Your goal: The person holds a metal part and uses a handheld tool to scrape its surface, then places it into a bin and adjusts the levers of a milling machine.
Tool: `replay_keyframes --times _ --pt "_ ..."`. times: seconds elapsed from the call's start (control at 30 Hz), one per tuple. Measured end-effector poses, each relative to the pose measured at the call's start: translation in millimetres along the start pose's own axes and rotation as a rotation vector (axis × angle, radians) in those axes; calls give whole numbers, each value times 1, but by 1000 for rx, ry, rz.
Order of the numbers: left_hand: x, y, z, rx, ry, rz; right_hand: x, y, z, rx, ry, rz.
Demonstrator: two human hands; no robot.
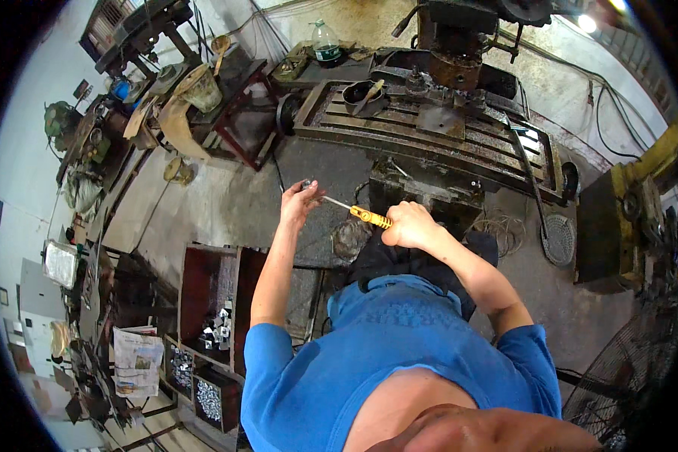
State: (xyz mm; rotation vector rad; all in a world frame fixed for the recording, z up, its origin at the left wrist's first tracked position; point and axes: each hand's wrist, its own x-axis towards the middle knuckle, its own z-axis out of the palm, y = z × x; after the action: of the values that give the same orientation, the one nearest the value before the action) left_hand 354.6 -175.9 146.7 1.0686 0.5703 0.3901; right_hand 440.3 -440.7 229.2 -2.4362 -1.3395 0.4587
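Observation:
My left hand [300, 205] is raised at the middle left, its fingers closed on a small dark metal part [306, 184]. In my right hand [411, 225] is the ribbed end of a yellow-handled tool [367, 216] with a thin, straight metal shaft. The shaft points left, and its tip reaches close to my left fingers; whether it touches the metal part is too small to tell. Just beyond my right hand stands a dark metal machine block [422, 192] with a small rod lying on top.
A machine with a slotted bed [331, 120] spans the far side, bearing a dark pot [363, 98]. Bins [196, 290] of small metal parts stand left of me. A plastic bottle [325, 44], red-framed bench [237, 143], yellow cabinet [610, 226] and fan guard [618, 369] surround me.

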Motion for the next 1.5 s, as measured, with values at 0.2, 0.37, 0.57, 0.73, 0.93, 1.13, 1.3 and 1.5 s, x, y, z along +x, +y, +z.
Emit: replay_keyframes --times 0.2,0.37,0.57,0.73,0.93,1.13,1.3,1.5 --pt "8 -12 -8 99 38 3 -7 -7 -10 -20 -134 23" --pt "0 -1 11 102 85 14 -19 18 -26 -49 -68 69" --pt "18 -2 14 110 44 57 -15 130 -96 -75 338 598" --pt "22 6 57 329 9 -1 15 169 -98 -17 384 656" --pt "35 11 106 456 -128 -58 -5 128 -94 -25 218 323" --pt "76 8 184 300 -230 -2 -54 124 -78 -54 103 173" --pt "120 5 265 1017 -358 617 -62 187 -123 406 592 78" --pt "165 -28 309 1742 -393 1010 -43 229 -81 685 616 156"
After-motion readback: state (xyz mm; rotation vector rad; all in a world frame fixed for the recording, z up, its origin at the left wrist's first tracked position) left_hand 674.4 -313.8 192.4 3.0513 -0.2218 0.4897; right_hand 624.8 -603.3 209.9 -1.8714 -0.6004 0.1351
